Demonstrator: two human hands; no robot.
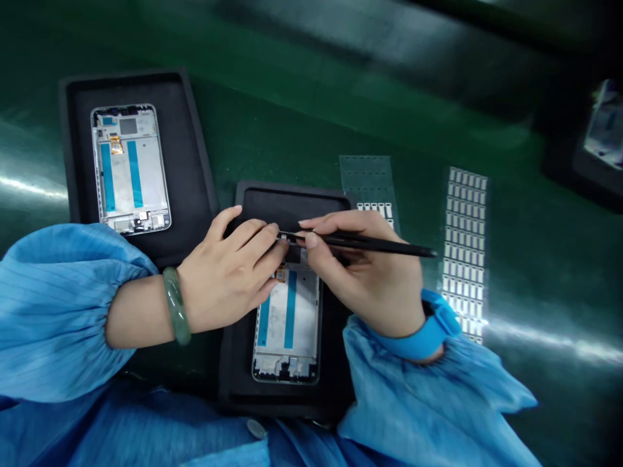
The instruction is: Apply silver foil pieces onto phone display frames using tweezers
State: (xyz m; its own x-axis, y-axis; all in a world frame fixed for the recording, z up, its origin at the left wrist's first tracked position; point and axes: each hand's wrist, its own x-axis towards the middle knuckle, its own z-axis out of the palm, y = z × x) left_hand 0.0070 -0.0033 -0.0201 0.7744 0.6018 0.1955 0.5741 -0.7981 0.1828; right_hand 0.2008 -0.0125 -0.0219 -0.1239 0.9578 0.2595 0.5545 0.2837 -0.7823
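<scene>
Black, slender tweezers (379,244), pinched in the right hand (372,279), extend over the silver, blue-striped phone frame (305,318) inside its black rectangular tray (292,398); slipping tips could jab the left hand (228,272), grip indeterminable.

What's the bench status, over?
Right hand holding black tweezers. Left hand at upper end of phone frame, partly covering it. Black tray beneath.

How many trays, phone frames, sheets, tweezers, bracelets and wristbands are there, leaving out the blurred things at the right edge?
Trays: 2
Phone frames: 2
Sheets: 2
Tweezers: 1
Bracelet: 1
Wristband: 1
Total: 9
</scene>
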